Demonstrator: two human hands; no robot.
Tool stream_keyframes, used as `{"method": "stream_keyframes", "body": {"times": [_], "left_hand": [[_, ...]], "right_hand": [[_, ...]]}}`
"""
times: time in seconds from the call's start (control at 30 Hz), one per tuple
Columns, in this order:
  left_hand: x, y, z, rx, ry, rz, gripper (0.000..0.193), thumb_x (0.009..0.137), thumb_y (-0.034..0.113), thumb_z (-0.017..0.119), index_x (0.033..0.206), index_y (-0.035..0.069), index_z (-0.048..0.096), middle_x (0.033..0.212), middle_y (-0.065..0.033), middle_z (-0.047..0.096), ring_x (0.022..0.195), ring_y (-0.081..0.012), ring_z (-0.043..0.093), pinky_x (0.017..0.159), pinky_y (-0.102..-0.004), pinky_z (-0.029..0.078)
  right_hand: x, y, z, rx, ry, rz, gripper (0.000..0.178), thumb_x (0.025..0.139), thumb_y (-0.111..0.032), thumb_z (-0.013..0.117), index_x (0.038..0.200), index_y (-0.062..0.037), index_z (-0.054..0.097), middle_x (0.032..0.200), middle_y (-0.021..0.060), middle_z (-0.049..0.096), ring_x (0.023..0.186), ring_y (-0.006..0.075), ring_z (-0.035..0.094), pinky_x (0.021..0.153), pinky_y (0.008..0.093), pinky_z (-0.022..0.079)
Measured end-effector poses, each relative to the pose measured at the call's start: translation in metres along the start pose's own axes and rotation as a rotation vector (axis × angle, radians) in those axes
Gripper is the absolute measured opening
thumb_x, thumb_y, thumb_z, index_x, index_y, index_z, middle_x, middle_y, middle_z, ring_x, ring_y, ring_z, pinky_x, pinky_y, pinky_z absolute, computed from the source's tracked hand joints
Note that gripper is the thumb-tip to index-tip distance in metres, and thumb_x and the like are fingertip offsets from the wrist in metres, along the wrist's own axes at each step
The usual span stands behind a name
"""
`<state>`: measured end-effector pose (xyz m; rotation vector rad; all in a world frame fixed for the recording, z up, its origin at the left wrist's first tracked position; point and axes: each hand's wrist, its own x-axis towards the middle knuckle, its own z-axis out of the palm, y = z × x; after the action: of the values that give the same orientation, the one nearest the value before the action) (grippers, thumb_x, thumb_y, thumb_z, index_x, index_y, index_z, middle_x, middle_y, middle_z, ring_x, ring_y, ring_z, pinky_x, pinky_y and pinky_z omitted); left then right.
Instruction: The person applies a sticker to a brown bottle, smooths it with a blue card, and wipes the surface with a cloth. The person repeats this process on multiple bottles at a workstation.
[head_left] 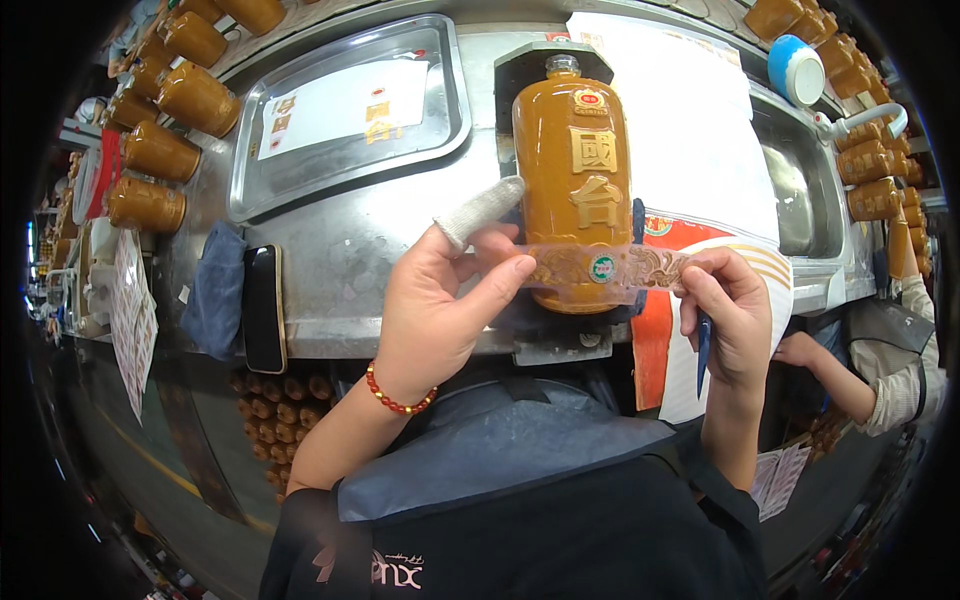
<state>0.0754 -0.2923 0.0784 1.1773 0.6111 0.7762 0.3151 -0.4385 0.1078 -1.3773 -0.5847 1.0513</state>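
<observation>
A brown glazed bottle with raised gold characters lies on its back in a dark cradle, its neck pointing away from me. Across its lower part stretches a clear decal strip with a gold pattern and a round green emblem. My left hand pinches the strip's left end; a white cloth sleeve covers one finger. Pinched between the fingers of my right hand is the strip's right end. A slim blue tool sticks out below those same fingers; its kind is unclear.
At the left stands a metal tray with a decal sheet in it. A blue cloth and a phone lie near the table's front edge. To the right are white paper, a sink and a co-worker's hand.
</observation>
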Motion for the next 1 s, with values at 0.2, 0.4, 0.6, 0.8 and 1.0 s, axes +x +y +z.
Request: {"method": "stream_keyframes", "body": {"times": [0.2,0.4,0.6,0.8,1.0], "left_hand": [[0.002,-0.003,0.002,-0.075,0.006,0.015,0.036,0.096,-0.003,0.070,0.131,-0.002,0.059,0.109,-0.0059,0.068,0.114,-0.0175,0.065,0.104,-0.0346,0.052],[0.002,-0.005,-0.001,-0.077,-0.001,0.035,0.038,0.097,-0.004,0.069,0.133,-0.003,0.057,0.109,-0.0067,0.068,0.114,-0.0173,0.066,0.103,-0.0335,0.054],[0.003,-0.004,0.000,-0.071,0.002,0.014,0.039,0.097,-0.004,0.068,0.135,-0.003,0.056,0.110,-0.0069,0.068,0.112,-0.0164,0.067,0.101,-0.0316,0.054],[0.002,-0.005,-0.002,-0.044,0.003,0.010,0.040,0.097,-0.004,0.068,0.136,-0.003,0.055,0.112,-0.0077,0.068,0.114,-0.0174,0.067,0.100,-0.0311,0.055],[0.003,-0.005,-0.002,-0.075,-0.014,0.027,0.041,0.097,-0.005,0.068,0.136,-0.003,0.055,0.111,-0.0080,0.069,0.117,-0.0186,0.065,0.102,-0.0330,0.054]], "right_hand": [[0.008,0.007,-0.002,-0.056,-0.006,-0.049,0.005,0.100,-0.005,0.063,0.102,-0.0005,0.065,0.087,0.0081,0.068,0.053,0.0076,0.059,0.044,0.0185,0.042],[0.012,0.005,0.001,-0.032,-0.038,-0.041,0.005,0.099,-0.004,0.066,0.102,0.0004,0.067,0.087,0.0076,0.069,0.057,0.0078,0.060,0.050,0.0193,0.045],[0.014,0.008,-0.002,0.026,-0.049,-0.026,0.007,0.097,-0.003,0.070,0.102,0.0025,0.069,0.087,0.0078,0.070,0.062,0.0094,0.062,0.058,0.0207,0.048],[0.015,0.010,-0.003,0.026,-0.056,-0.017,0.007,0.097,-0.003,0.070,0.102,0.0024,0.070,0.086,0.0075,0.071,0.063,0.0091,0.063,0.058,0.0208,0.049],[0.016,0.010,-0.001,-0.016,-0.063,-0.046,0.006,0.099,-0.004,0.066,0.102,0.0012,0.068,0.088,0.0090,0.071,0.060,0.0076,0.061,0.054,0.0189,0.048]]}}
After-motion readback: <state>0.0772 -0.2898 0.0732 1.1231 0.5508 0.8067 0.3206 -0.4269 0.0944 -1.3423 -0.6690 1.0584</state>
